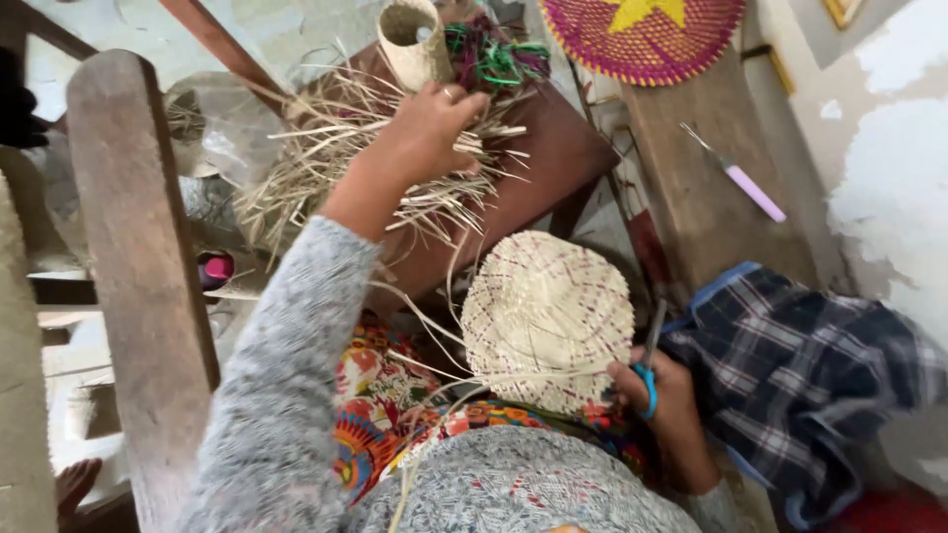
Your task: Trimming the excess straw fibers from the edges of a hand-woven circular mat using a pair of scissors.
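Straw under your left hand (427, 128): dry pale straw strips (326, 158), matt and rough.
Disc by your right hand (664, 400): woven disc (548, 316) of the same pale fibre, ribbed and matt.
Scissors (649, 370): dull metal blades, glossy blue plastic handle.
Sleeve (286, 395): your grey knit, fuzzy.
Bench (696, 188): bare, worn wood.
Plaid cloth (800, 375): soft woven fabric.

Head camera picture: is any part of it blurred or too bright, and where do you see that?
In the head view, the left hand over the straw bundle looks slightly smeared; the woven disc and the right hand with scissors are sharper; the wall on the right is pale and washed out; light is soft, shadows weak.
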